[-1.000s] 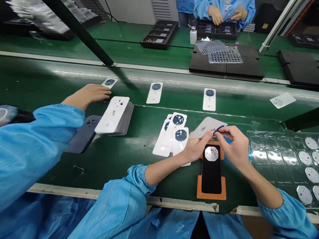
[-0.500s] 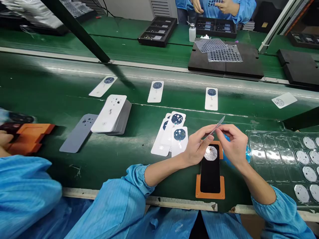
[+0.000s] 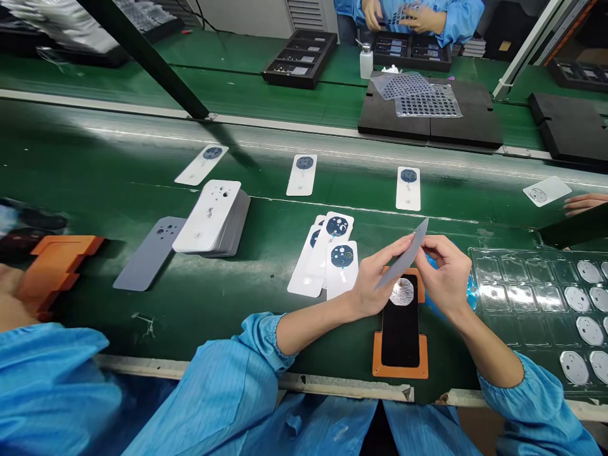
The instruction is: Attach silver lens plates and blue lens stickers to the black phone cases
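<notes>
A thin grey phone back panel (image 3: 406,256) is held slanted in the air, its flat grey face turned toward me. My left hand (image 3: 370,282) is closed on its left side, between thumb and fingers. At the right edge, the fingertips of my right hand (image 3: 446,272) are pinched together against the panel. Below both hands lies a black phone-shaped slab (image 3: 401,335) in an orange fixture (image 3: 401,372), with a round silver disc (image 3: 403,292) near its top. Something blue (image 3: 472,294) is partly hidden behind my right hand.
White back panels with dark camera rings (image 3: 304,272) overlap left of my hands. Further left are a panel stack (image 3: 209,218) and a grey panel (image 3: 151,253). A clear tray (image 3: 517,316) with white discs stands right. Spaced panels (image 3: 301,177) line the belt. Co-workers' hands (image 3: 420,18) appear opposite.
The panel in my hands has tilted from nearly edge-on to show its grey face. Panels on the belt have shifted slightly right. Another person's hand has appeared at the right edge.
</notes>
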A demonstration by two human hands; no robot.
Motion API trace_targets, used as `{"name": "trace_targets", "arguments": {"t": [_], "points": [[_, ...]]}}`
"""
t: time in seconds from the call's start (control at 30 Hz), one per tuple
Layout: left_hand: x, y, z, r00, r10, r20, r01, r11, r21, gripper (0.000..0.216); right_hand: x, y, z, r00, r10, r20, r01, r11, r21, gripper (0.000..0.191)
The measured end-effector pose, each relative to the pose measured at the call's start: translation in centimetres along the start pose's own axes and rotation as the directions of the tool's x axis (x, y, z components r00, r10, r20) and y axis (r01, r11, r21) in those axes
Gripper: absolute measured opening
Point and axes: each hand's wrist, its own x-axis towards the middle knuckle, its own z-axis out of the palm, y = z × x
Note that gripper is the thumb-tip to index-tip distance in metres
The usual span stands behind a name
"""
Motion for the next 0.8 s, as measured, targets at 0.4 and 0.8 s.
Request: {"name": "trace_targets", "arguments": {"t": [0.4,0.8], "points": [[-0.1,-0.1,0.5,0.973,-0.229,-0.016,0.23,0.968,0.104,0.046,0.8,0.6,0.8,1.0,0.027,-0.006,-0.028,0.985,-0.172,0.012],[0.2,1.3,-4.4,0.829,-0.558,-0.04,0.511,0.785,-0.35,0.044,-0.1,8.4,-9.8,0.785,0.585,0.206,-0.199,0.552,-0.81,0.021]]}}
